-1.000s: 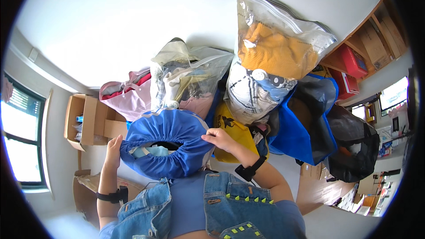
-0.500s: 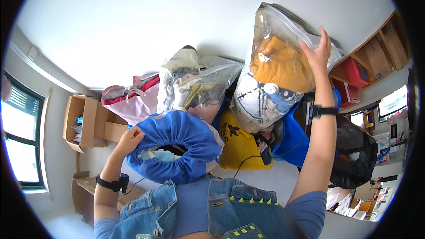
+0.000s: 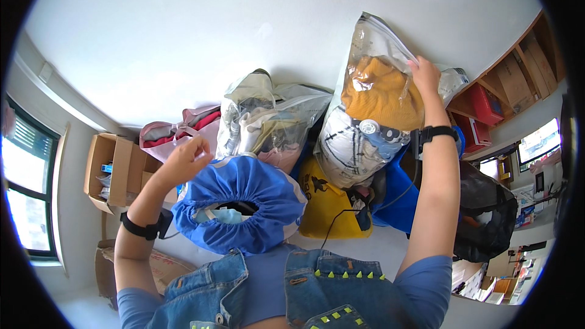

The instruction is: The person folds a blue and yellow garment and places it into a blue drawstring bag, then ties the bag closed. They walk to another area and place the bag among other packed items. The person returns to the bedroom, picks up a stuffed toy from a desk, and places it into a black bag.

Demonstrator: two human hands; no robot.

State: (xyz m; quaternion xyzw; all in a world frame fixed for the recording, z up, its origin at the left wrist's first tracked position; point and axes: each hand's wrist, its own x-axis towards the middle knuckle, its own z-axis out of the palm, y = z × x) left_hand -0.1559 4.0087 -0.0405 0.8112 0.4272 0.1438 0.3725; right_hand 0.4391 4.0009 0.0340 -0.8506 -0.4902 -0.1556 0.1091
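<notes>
My right hand (image 3: 425, 78) is closed on the upper right edge of a tall clear zip storage bag (image 3: 359, 36). Inside the bag lie a mustard-yellow knit garment (image 3: 381, 94) and, below it, white cloth with dark lines (image 3: 350, 152). My left hand (image 3: 187, 161) is raised just above the left side of a blue drawstring bag (image 3: 244, 176). Its fingers are half curled with a gap at the tips, and I see nothing in them. Pale blue cloth (image 3: 224, 215) shows in the gathered mouth of the blue bag.
Behind the blue bag stand another clear bag of clothes (image 3: 274, 122) and a pink bag (image 3: 201, 128). A yellow bag (image 3: 326, 207) sits in the middle, a black bag (image 3: 484, 213) at right. Cardboard boxes (image 3: 119, 167) are at left; a wooden shelf (image 3: 518, 73) is at far right.
My right hand has come down from open beside the clear bag and taken hold of its edge; the bag's top has narrowed. My left hand has lifted off the blue bag.
</notes>
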